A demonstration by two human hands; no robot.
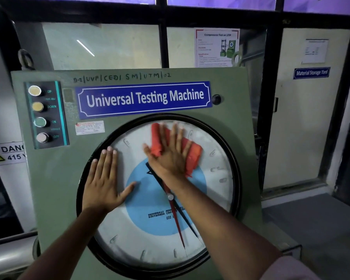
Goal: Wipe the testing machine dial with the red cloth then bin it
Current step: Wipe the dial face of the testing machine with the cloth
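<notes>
right hand point(168, 156): fingers spread, palm flat on crumpled red cloth point(193, 156), which I see pressed to the upper part of the round glass-fronted white-and-blue dial point(150, 225) | left hand point(104, 181): spread, empty, bracing the dial's left rim | unwiped face lies below and left of the cloth | right hand nearer; no bin in view

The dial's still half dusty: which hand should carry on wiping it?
The right hand: it already presses the red cloth flat on the dial. The left hand is bare, braced at the rim.
</notes>
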